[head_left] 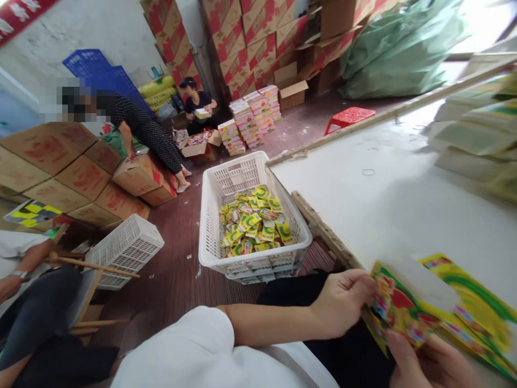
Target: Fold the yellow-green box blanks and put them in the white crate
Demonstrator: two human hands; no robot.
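Observation:
My left hand (343,303) pinches the upper left edge of a small green, yellow and red printed packet (404,312). Below it, my right hand (430,364) grips the packet's lower edge with the thumb on top. Beside my hands on the white table lie larger yellow-green printed sheets (480,307), partly covered by the packet. Left of the table stands a white plastic basket (208,215) with a heap of small yellow-green packets (254,221) inside.
A wooden strip edges the white table (383,199), with stacked packs (476,129) at its far right. One person (141,124) bends over cartons (137,172); another sits near stacked boxes (246,118). A seated person's arm, a white crate (125,248) and a red stool (349,118) also show.

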